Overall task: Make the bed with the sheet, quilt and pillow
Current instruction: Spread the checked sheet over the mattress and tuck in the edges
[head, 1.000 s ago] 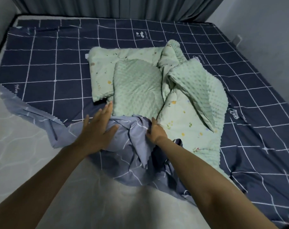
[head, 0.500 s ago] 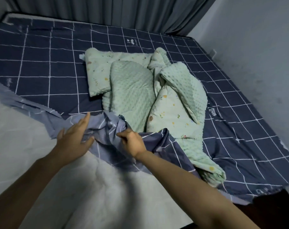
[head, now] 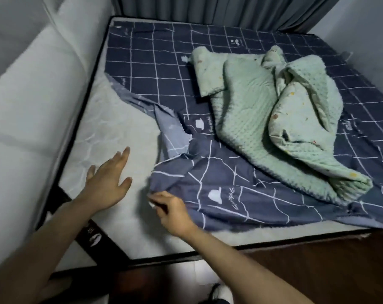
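Note:
A navy sheet [head: 155,69] with a white grid covers most of the white mattress [head: 111,132], but its near left corner is folded back and bunched, leaving mattress bare. My right hand [head: 173,210] pinches the edge of that bunched corner near the front edge. My left hand [head: 107,183] hovers flat with spread fingers over the bare mattress, holding nothing. A crumpled pale green quilt [head: 273,119] lies on the sheet at the right. I cannot tell a separate pillow apart from the green bundle.
A white padded headboard [head: 26,102] runs along the left side. Grey curtains [head: 208,12] hang behind the bed, a grey wall stands at the right. Dark wooden floor [head: 317,266] shows below the bed's front edge.
My right hand has drawn the sheet corner toward the near left of the mattress. My left hand has come off the sheet and now hovers over bare mattress. My view swung left.

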